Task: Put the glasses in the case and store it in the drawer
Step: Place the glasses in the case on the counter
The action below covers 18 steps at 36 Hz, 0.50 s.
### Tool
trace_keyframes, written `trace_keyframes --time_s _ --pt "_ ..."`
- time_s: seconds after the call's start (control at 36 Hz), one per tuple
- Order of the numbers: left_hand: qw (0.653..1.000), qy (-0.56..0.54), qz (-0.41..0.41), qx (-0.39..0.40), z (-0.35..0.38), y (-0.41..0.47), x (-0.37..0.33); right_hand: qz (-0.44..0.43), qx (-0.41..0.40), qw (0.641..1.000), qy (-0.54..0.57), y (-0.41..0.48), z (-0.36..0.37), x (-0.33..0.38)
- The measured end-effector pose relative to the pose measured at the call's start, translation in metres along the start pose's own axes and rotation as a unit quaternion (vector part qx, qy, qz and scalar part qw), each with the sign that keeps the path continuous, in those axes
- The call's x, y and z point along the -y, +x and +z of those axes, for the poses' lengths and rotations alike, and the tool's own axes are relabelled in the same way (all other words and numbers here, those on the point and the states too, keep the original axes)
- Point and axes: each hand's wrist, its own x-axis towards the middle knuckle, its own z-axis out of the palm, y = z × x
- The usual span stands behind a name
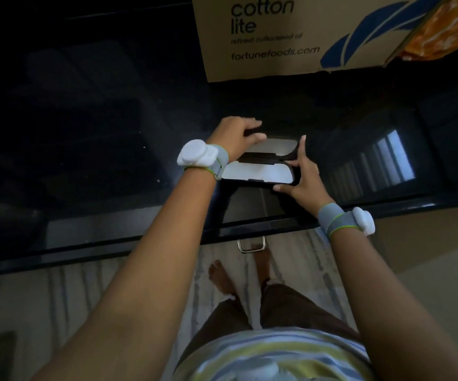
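Note:
A dark glasses case (261,171) with a white lining lies open on the glossy black countertop (98,149), both halves spread flat. My left hand (236,136) grips the far half at its left end. My right hand (300,177) holds the near half at its right end, fingers spread along the rim. I see no glasses inside the case or on the counter. A metal drawer handle (250,245) shows just below the counter's front edge; the drawer looks closed.
A cardboard box (291,37) printed "cotton lite" stands at the back of the counter, with an orange packet (442,31) at its right. My bare feet (222,276) stand on a pale floor below the counter edge.

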Motion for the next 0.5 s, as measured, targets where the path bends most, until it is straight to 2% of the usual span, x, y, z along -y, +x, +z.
trace_keyframes --time_s 0.11,0.19,0.28,0.5 --pt "0.985 -0.032 -0.042 -0.162 -0.012 -0.029 0.021 -0.008 0.004 1.0 -0.028 0.001 -0.002 0.002" --pt "0.965 -0.038 -0.128 -0.226 -0.011 -0.055 0.043 -0.012 0.002 0.999 -0.051 0.002 -0.003 0.002" --pt "0.953 -0.017 -0.204 -0.223 -0.004 -0.076 0.058 -0.015 0.005 0.998 -0.062 0.003 -0.001 0.003" --pt "0.95 -0.017 -0.262 -0.171 0.008 -0.078 0.056 -0.014 -0.003 0.998 -0.058 0.001 0.0 0.003"
